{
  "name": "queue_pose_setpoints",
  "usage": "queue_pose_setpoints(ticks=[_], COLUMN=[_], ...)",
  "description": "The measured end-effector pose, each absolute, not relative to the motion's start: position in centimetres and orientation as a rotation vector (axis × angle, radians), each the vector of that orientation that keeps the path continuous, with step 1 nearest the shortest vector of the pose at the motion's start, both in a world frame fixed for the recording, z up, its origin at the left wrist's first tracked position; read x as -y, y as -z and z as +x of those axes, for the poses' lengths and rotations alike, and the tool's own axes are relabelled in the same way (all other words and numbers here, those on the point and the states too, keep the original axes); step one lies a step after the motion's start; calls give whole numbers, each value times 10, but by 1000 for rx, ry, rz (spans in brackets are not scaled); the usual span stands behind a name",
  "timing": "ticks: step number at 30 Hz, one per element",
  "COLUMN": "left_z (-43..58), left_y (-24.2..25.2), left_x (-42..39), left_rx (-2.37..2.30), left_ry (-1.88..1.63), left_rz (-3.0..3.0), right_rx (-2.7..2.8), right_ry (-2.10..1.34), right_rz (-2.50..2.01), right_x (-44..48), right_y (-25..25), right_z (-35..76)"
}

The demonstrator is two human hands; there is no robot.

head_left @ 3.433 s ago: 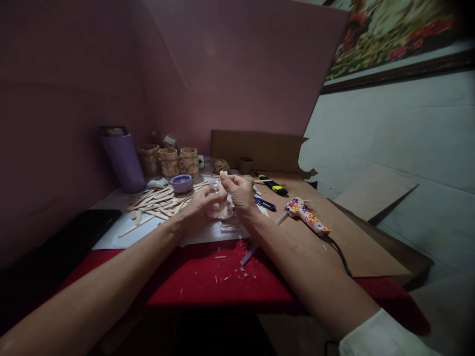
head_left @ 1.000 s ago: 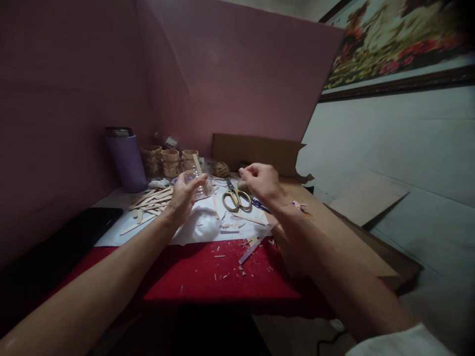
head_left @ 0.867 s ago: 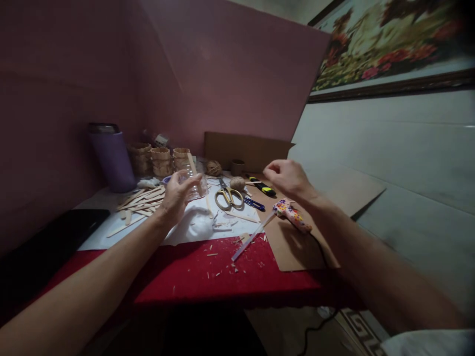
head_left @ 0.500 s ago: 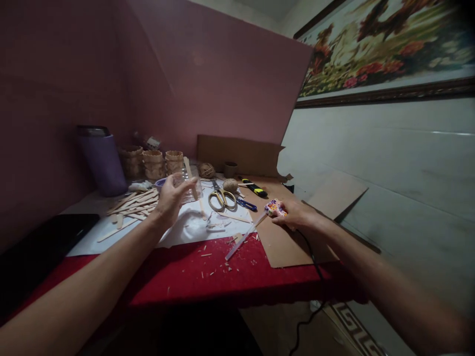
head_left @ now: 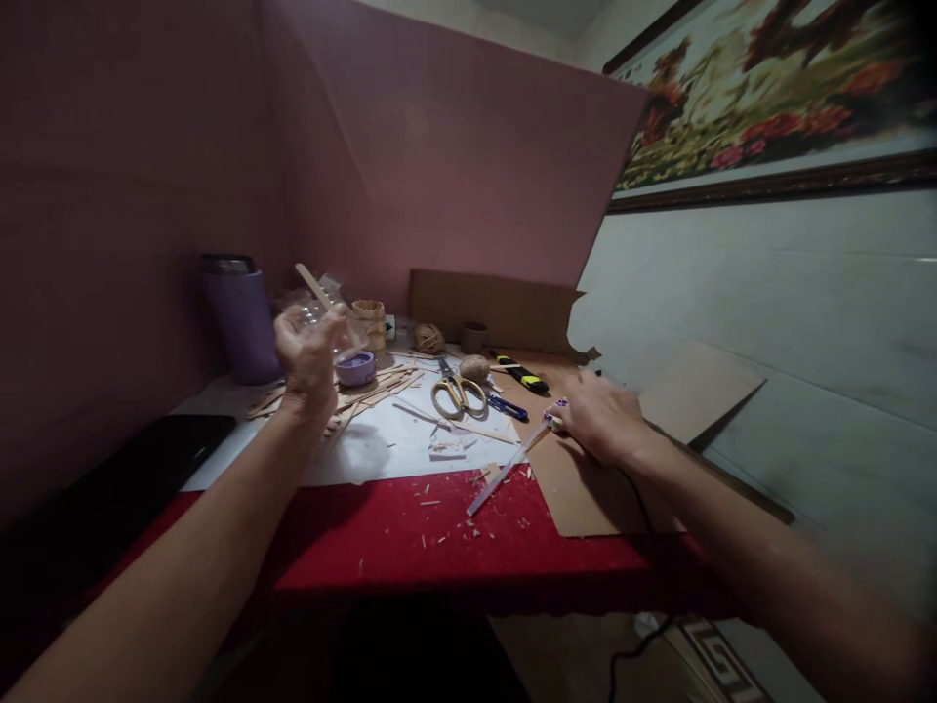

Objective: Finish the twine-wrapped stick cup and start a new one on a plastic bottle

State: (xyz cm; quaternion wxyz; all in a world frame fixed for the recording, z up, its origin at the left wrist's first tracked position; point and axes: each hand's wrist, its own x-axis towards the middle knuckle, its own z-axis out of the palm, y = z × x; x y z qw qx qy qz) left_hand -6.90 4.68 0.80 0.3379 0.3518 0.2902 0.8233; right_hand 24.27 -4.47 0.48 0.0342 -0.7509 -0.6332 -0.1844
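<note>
My left hand [head_left: 311, 351] is closed around a clear plastic piece [head_left: 355, 342], raised above the left of the table. A craft stick [head_left: 314, 285] stands tilted against that piece, its upper end above my fingers. My right hand [head_left: 604, 415] is over a flower-patterned glue gun [head_left: 556, 414] lying on the cardboard sheet. Motion smears this hand and it covers most of the gun, so its grip is unclear. A translucent glue stick [head_left: 502, 476] sticks out of the gun toward me. Below my left hand are a small purple cup [head_left: 355, 368] and a pile of craft sticks [head_left: 377, 389].
Gold-handled scissors [head_left: 459, 397], a blue cutter [head_left: 507, 407], a yellow-black utility knife [head_left: 521, 373] and twine balls [head_left: 428, 339] lie mid-table. A purple tumbler [head_left: 240, 322] and a stick-covered holder [head_left: 370, 324] stand at the back left. A dark cord [head_left: 640, 640] hangs at the right.
My left hand has moved left and up with the plastic piece and craft stick, uncovering the purple cup. My right hand's fingers have shifted and blurred; the glue gun stays on the cardboard. The view has shifted slightly.
</note>
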Motion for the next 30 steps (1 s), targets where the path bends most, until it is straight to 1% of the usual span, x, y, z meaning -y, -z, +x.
queue_pose_setpoints(ticks=[2, 5, 7, 9, 15, 19, 22, 24, 27, 30], left_z=[-75, -79, -79, -78, -74, -72, -68, -65, -61, -58], left_y=[-10, -12, -12, -10, -6, -7, -7, -6, -4, 0], left_x=[-49, -51, -51, -51, -49, -47, -44, -42, -40, -38], left_rx=[-766, -780, -741, -687, -660, -648, -660, -677, -742, -793], left_ry=[-2235, -2292, -2293, -2269, -2245, -2263, -2221, -2186, -2117, -2063], left_rz=[969, 1073, 1115, 1134, 1172, 1166, 1172, 1171, 1195, 1247], right_rx=[2148, 2577, 2743, 2830, 2884, 2920, 2901, 2780, 2417, 2084], right_ry=[531, 323, 249, 235, 183, 275, 234, 22, -389, -515], right_rz=[-2019, -1435, -1180, -1050, -1010, -998, -996, -974, -1030, -1180], right_x=[37, 16, -2, -19, -54, -59, -56, -54, -53, -55], right_y=[-8, -6, -1, 5, 17, 19, 20, 22, 28, 32], right_z=[213, 159, 121, 87, 29, 40, 66, 85, 105, 117])
